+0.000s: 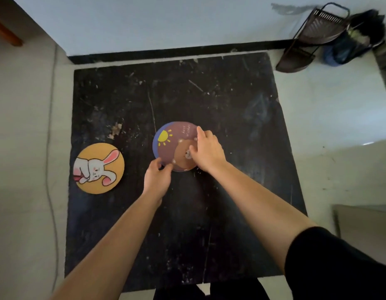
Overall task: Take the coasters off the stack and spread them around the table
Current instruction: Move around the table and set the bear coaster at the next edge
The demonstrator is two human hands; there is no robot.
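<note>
So far just the bunny coaster (99,168) sits off left on the surface (231,109), while left hand (157,179) fingers pinch the bear coaster (177,148) atop the mid-surface stack (155,142), right hand (207,151) pressing flat.

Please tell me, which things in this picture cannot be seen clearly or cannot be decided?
- Head view: how many coasters lie under the round brown bear coaster; only a blue edge shows.
- The bear picture: the right hand hides part of it.
- The small writing near its top: blurred, unreadable.
- The left hand: fingertips at the stack's edge, grip unclear.
- The round orange rabbit coaster: fully visible.
</note>
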